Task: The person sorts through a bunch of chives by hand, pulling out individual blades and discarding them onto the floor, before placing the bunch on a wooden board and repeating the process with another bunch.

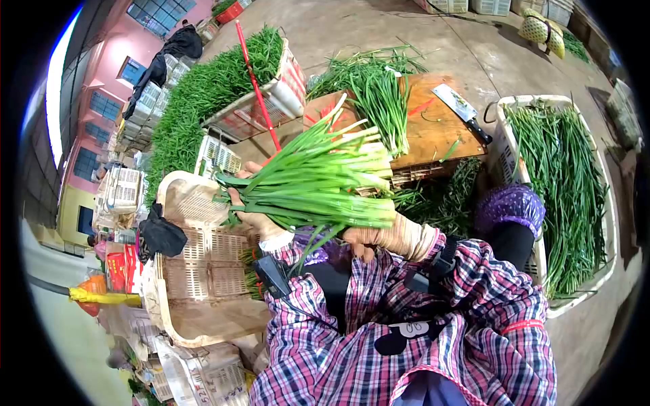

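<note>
Green onions, tied by nothing I can see, form a thick bunch of green onions (pixel 318 183) that is held in the air in front of the chest, between both hands. The right hand (pixel 396 237) seems to wear a beige knitted glove, and its grip is clenched around the pale, cut ends of the stalks. The left hand (pixel 256 218) closes around the bunch further along, where the leaves become dark green. Its fingers are mostly hidden under the leaves, so I cannot count them. The stalks are smooth and straight, and the leaf tips spread like a fan. Below the hands, plaid sleeves in pink and purple fill the lower part of the view and hide the lap. Just behind the bunch lies a wooden board (pixel 433 132), flat and orange-brown, with loose onions (pixel 382 101) and a cleaver (pixel 462 108) with a black handle on it. What carries the board is covered and hard to make out. To the right, a white plastic crate (pixel 504 111) holds long thin greens, and its far side is cut off by the dark edge. To the left stands a beige perforated basket (pixel 203 271) with a black cloth (pixel 162 235) on its rim. A red stick (pixel 257 88) leans over another crate of greens (pixel 291 84).
</note>
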`<state>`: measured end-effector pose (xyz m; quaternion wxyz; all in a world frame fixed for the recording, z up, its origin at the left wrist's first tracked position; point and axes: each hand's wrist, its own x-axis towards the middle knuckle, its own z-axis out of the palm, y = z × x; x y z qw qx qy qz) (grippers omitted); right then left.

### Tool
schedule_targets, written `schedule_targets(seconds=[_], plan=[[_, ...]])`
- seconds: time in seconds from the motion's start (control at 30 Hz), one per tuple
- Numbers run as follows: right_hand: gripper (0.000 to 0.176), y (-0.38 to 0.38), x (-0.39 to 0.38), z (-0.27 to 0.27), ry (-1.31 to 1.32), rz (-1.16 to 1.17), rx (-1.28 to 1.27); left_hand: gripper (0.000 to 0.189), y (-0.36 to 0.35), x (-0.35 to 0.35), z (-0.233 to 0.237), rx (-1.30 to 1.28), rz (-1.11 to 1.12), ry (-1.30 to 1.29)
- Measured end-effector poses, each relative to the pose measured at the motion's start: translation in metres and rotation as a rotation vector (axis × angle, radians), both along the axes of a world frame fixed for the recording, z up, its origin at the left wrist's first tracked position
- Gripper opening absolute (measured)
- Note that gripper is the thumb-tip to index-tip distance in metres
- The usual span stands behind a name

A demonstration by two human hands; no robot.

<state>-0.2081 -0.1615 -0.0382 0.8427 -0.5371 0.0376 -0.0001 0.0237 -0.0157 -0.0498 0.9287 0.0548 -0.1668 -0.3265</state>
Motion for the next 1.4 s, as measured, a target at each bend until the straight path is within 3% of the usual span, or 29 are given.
schedule_targets(seconds=[0.03, 0.07, 0.13, 0.17, 0.27, 0.3, 0.37, 0.43, 0.5, 0.57, 0.7, 0.77, 0.83, 0.97, 1.13, 1.23, 1.3, 1.37, 1.4], plan=[[0.016, 0.001, -0.001, 0.002, 0.002, -0.004, 0.002, 0.021, -0.004, -0.001, 0.000, 0.169, 0.207, -0.062], [0.022, 0.003, -0.001, 0.003, -0.009, 0.001, 0.008, 0.031, -0.004, 0.004, -0.006, 0.151, 0.211, -0.081], [0.027, 0.008, 0.004, -0.003, -0.140, 0.034, -0.044, 0.030, -0.006, 0.003, -0.006, 0.110, 0.135, -0.105], [0.029, 0.009, 0.000, -0.003, -0.062, 0.089, -0.096, 0.029, -0.007, 0.002, -0.006, 0.066, 0.064, -0.129], [0.042, 0.014, -0.010, -0.015, -0.567, -0.138, -0.557, 0.027, -0.009, 0.004, -0.009, 0.041, -0.012, -0.083], [0.041, 0.014, -0.013, -0.004, -0.603, -0.132, -0.538, 0.027, -0.010, 0.004, -0.010, 0.030, -0.029, -0.069], [0.042, 0.013, -0.010, -0.025, -0.828, -0.274, -1.016, 0.027, -0.012, 0.005, -0.011, 0.008, -0.058, -0.053], [0.039, 0.003, -0.027, -0.005, -0.391, -0.016, -0.481, 0.026, -0.012, 0.004, -0.011, -0.010, -0.080, -0.036], [0.033, -0.001, -0.031, -0.013, -0.325, -0.027, -0.306, 0.026, -0.012, 0.004, -0.010, -0.030, -0.097, -0.014], [0.026, -0.016, -0.047, -0.006, -0.214, -0.115, -0.452, 0.026, -0.011, 0.007, -0.008, -0.041, -0.111, 0.007], [0.024, -0.045, -0.059, -0.006, -0.045, -0.428, -0.240, 0.026, -0.006, 0.012, -0.001, -0.061, -0.108, 0.028], [0.027, -0.054, -0.052, -0.005, 0.012, -0.567, -0.310, 0.025, -0.005, 0.013, 0.001, -0.068, -0.111, 0.040], [0.031, -0.059, -0.040, -0.014, -0.034, -0.519, -0.508, 0.025, -0.005, 0.011, 0.003, -0.074, -0.124, 0.051], [0.025, -0.041, -0.018, -0.008, 0.145, -0.281, -0.212, 0.025, -0.007, 0.003, 0.005, -0.109, -0.163, 0.090], [0.012, -0.037, -0.020, -0.028, 0.081, -0.237, -0.160, 0.024, 0.004, 0.008, 0.008, -0.163, -0.197, 0.140], [0.007, -0.047, -0.040, -0.027, 0.066, -0.157, -0.297, 0.024, 0.009, 0.005, 0.011, -0.195, -0.217, 0.176], [0.010, -0.071, -0.066, -0.032, 0.193, -0.048, -0.451, 0.024, 0.013, 0.003, 0.012, -0.232, -0.251, 0.227], [0.016, -0.088, -0.079, -0.035, 0.207, -0.018, -1.290, 0.024, 0.018, 0.001, 0.012, -0.271, -0.291, 0.279], [0.024, -0.092, -0.078, -0.034, 0.154, -0.061, -1.529, 0.023, 0.019, 0.000, 0.012, -0.296, -0.317, 0.307]])
